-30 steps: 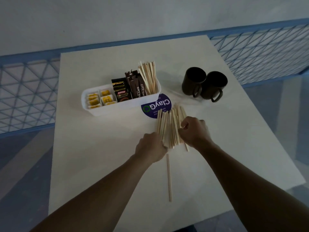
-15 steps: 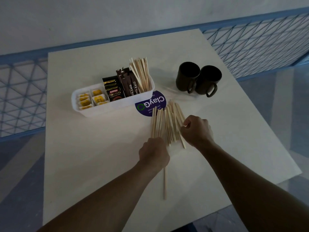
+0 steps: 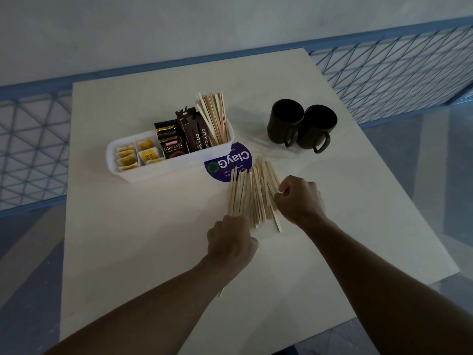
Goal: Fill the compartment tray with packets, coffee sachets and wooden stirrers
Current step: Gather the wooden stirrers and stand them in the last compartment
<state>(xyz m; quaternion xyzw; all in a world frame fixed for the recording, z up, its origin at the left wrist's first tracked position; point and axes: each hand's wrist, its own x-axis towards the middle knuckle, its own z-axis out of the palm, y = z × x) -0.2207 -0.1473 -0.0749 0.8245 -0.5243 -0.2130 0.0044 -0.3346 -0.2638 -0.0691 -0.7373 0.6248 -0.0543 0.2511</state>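
Loose wooden stirrers [image 3: 252,193] lie fanned on the desk [image 3: 128,239] just in front of the compartment tray [image 3: 158,171] at its right end, long axes pointing trayward; the left hand [image 3: 230,242] curls over their near ends, and the right hand [image 3: 298,198] pinches their right edge.

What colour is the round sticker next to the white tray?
The sticker is purple with white letters and a green ring, seen in the head view.

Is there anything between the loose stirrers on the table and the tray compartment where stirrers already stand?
Nothing visible blocks the way. Only the flat purple sticker lies between the loose stirrers and the tray; the two mugs stand aside to the right.
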